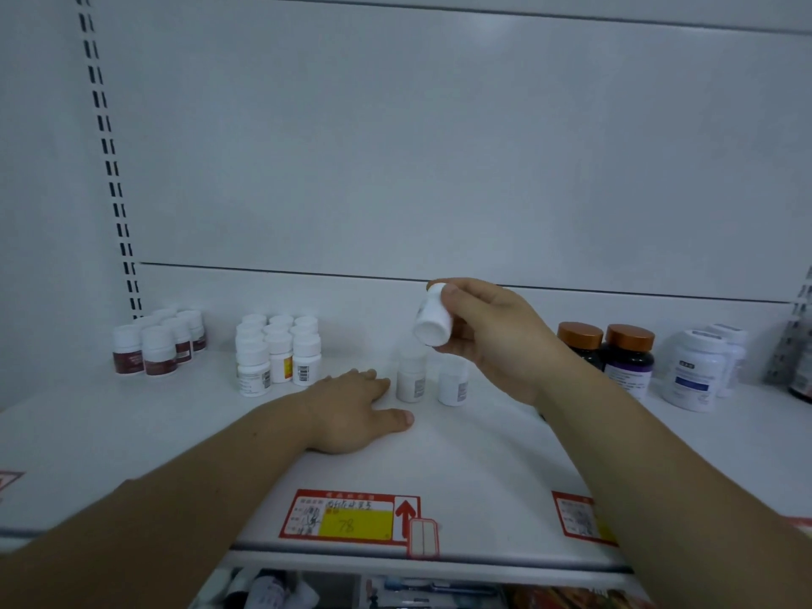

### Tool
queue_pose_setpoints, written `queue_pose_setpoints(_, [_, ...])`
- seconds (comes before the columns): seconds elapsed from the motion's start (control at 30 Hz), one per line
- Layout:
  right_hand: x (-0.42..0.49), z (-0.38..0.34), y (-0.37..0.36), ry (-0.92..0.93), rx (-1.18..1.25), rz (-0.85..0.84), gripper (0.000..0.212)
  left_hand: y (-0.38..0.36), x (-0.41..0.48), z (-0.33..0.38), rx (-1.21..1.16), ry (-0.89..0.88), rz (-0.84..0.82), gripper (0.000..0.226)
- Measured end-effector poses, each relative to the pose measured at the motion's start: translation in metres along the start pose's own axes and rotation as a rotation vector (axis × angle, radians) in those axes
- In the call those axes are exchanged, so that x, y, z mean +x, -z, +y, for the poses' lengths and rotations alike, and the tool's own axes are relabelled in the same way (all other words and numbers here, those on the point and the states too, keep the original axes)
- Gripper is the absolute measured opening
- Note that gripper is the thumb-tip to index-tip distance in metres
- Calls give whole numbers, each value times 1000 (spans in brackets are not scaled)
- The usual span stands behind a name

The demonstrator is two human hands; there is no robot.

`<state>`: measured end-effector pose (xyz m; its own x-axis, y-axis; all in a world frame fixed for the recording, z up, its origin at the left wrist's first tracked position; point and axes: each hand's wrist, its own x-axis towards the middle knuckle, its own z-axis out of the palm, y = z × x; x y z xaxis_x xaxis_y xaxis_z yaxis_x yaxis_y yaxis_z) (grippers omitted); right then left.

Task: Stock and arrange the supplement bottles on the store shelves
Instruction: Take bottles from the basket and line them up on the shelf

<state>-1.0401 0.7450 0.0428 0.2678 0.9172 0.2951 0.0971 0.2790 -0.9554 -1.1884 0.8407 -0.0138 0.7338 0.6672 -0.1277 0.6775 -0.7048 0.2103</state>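
Faced a broad white shelf [483,454] spanning the lower half of the frame. Noted stocked groups along its back: red-labelled bottles [158,345] at far left, a tight block of white bottles [279,353] right of them, and orange-capped dark bottles [615,349] and big blue-labelled tubs [696,371] toward the right edge. Had the left hand [356,410] flat and relaxed on the shelf at centre, fingers straight, holding nothing. Had the right hand [496,340] up in the air just right of centre, thumb and fingers wrapped round a small white bottle [433,320]. Held it tilted, one round end down toward the camera, long axis leaning off vertical. Found it directly above two white bottles [411,380] standing upright side by side, just beyond the left fingertips [382,382]. Judged the placing to fall to the right hand: righting first, then lowering beside the pair. Spotted a red-and-yellow price tag [347,516] at bottom centre.
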Motion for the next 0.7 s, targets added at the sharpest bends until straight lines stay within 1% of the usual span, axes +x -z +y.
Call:
queue_pose_setpoints(0.1, [2, 0, 0, 8, -49, 1, 12, 0, 2, -1, -5, 3, 4, 77])
queue_pose_setpoints(0.13, [4, 0, 0, 31, -129, 17, 15, 0, 3, -1, -6, 2, 5, 78])
queue_pose_setpoints(0.23, [8, -12, 1, 100, -539, 53, 25, 0, 3, -2, -47, -3, 21, 79])
queue_pose_setpoints(0.3, [5, -21, 2, 61, -745, -8, 36, -1, 2, -3, -116, -1, 41, 81])
queue_pose_setpoints(0.37, [-2, -20, 6, 4, -900, -69, 44, -2, 4, -6, -175, -5, 80, 84])
queue_pose_setpoints(0.43, [-11, -10, 10, -9, -1038, -67, 48, -3, 5, -6, -251, -31, 126, 85])
queue_pose_setpoints(0.53, [-18, 8, 15, -33, -1143, -49, 51, -4, 7, -4, -358, -95, 189, 87])
queue_pose_setpoints(0.63, [-18, 19, 18, -46, -1177, -61, 46, -3, 11, -2, -312, -150, 231, 87])
queue_pose_setpoints(0.7, [-14, 24, 19, -51, -1152, -48, 44, -2, 15, -1, -266, -166, 264, 80])
